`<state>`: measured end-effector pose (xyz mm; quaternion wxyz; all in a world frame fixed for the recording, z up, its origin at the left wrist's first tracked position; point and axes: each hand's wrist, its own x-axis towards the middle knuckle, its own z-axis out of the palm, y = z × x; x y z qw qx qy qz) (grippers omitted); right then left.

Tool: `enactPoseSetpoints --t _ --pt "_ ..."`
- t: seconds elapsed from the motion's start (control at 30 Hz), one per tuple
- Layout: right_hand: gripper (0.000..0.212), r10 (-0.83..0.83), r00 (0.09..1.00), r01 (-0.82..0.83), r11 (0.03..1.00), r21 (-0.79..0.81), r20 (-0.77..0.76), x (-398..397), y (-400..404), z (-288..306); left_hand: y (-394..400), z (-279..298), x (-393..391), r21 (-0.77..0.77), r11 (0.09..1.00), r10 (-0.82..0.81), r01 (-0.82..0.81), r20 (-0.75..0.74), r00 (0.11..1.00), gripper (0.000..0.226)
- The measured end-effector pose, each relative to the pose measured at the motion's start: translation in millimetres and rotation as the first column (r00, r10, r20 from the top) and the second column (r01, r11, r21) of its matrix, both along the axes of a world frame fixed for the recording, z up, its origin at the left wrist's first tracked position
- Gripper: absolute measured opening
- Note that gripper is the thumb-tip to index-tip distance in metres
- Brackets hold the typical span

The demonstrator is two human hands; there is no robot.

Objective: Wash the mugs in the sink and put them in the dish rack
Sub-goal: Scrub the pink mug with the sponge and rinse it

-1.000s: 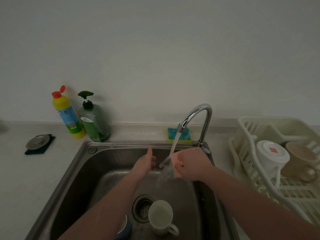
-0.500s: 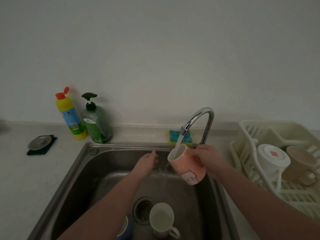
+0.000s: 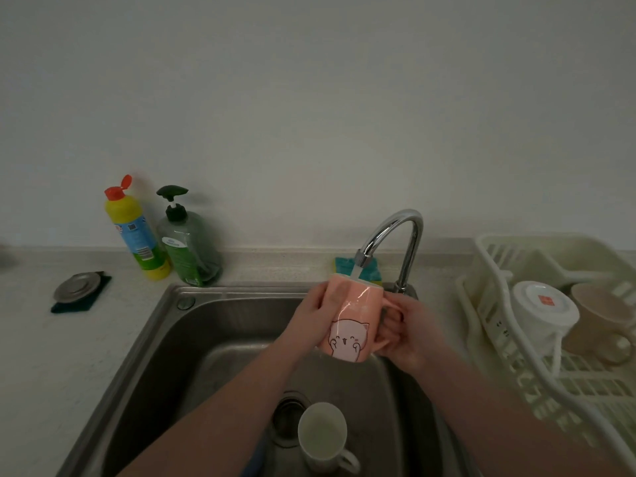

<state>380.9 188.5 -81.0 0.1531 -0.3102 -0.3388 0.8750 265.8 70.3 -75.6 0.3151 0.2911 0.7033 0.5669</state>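
Note:
A pink mug with a cat drawing (image 3: 351, 321) is held upright under the running faucet (image 3: 395, 235), and water falls into it. My right hand (image 3: 409, 332) grips its handle on the right side. My left hand (image 3: 309, 315) wraps the mug's left wall. Below, a white mug (image 3: 323, 438) stands on the floor of the steel sink (image 3: 155, 339) beside the drain (image 3: 285, 418). My left forearm hides most of a blue mug at the bottom edge. The white dish rack (image 3: 499, 339) on the right holds an overturned white mug (image 3: 540, 311) and a beige mug (image 3: 599, 318).
A yellow detergent bottle (image 3: 137, 232) and a green pump soap bottle (image 3: 186, 246) stand at the sink's back left. A sink plug on a dark pad (image 3: 81, 290) lies on the counter further left. A blue-yellow sponge (image 3: 358, 268) sits behind the faucet.
The pink mug has turned from tilted to upright under the stream. My left hand moved right and took hold of the mug's side. The view shifted slightly.

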Motion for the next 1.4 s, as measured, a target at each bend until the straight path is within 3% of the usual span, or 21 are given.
enactPoseSetpoints --t 0.17,0.3,0.37,0.43,0.53,0.63,0.7,0.77,0.93,1.03,1.17,1.27,1.37,1.4 --pt "0.042 -0.074 0.997 0.074 0.997 0.009 -0.009 10.3 6.7 -12.2 12.0 -3.6 3.5 0.005 0.994 -0.106 0.106 -0.023 0.994 0.043" --pt "0.047 -0.091 0.996 0.091 0.993 0.075 -0.016 13.7 9.7 -11.3 18.8 -5.9 10.3 0.075 0.992 -0.105 0.101 0.053 0.993 0.054" --pt "0.034 -0.027 0.999 0.033 0.985 0.172 -0.035 13.3 11.8 -7.2 21.8 -9.9 8.9 0.084 0.995 -0.069 0.057 0.143 0.987 0.061" --pt "0.032 0.039 0.999 -0.049 0.925 0.377 0.032 10.6 11.5 -2.2 22.7 -13.4 6.8 0.066 0.995 0.052 -0.081 0.357 0.933 0.068" --pt "0.051 0.058 0.986 -0.147 0.753 0.641 0.158 0.2 4.2 1.6 22.6 -24.3 0.1 0.052 0.966 0.155 -0.251 0.663 0.733 0.063" --pt "0.054 0.036 0.973 -0.199 0.622 0.757 0.226 -6.1 0.9 1.6 18.1 -29.8 -4.5 0.049 0.966 0.146 -0.255 0.708 0.691 0.044" --pt "0.045 0.015 0.958 -0.256 0.496 0.83 0.287 -9.6 1.1 0.7 13.9 -32.6 -9.3 0.025 0.979 0.121 -0.202 0.727 0.676 0.049" --pt "0.037 0.002 0.952 -0.291 0.311 0.905 0.306 -12.7 -0.9 3.8 9.9 -34.9 -13.9 -0.009 0.995 0.075 -0.1 0.729 0.68 0.059" --pt "0.036 0.054 0.955 -0.253 -0.36 0.898 0.291 -18.2 -0.4 -7.9 6.8 -33.7 -19.0 0.057 0.996 -0.003 -0.07 0.796 0.605 0.074" --pt "0.037 0.041 0.905 -0.339 -0.535 0.774 0.424 -13.9 11.1 -16.9 10.9 -35.0 -15.0 0.02 0.995 0.049 -0.099 0.762 0.645 0.057" --pt "0.008 0.056 0.894 -0.329 -0.591 0.736 0.445 0.2 10.8 -19.6 15.2 -37.0 -12.1 0.082 0.982 0.057 -0.168 0.727 0.684 0.053" --pt "0.022 -0.051 0.899 -0.387 -0.559 0.734 0.435 1.2 10.9 -20.4 19.4 -34.9 -13.6 0.142 0.965 0.076 -0.221 0.651 0.755 0.034" --pt "0.019 -0.077 0.821 -0.543 -0.414 0.731 0.566 2.0 14.3 -14.2 21.8 -30.7 -12.4 0.148 0.952 0.131 -0.266 0.59 0.797 0.03" --pt "0.02 -0.071 0.828 -0.527 -0.438 0.729 0.556 2.2 15.4 -15.3 22.3 -27.7 -10.4 0.157 0.948 0.145 -0.278 0.563 0.814 0.031"
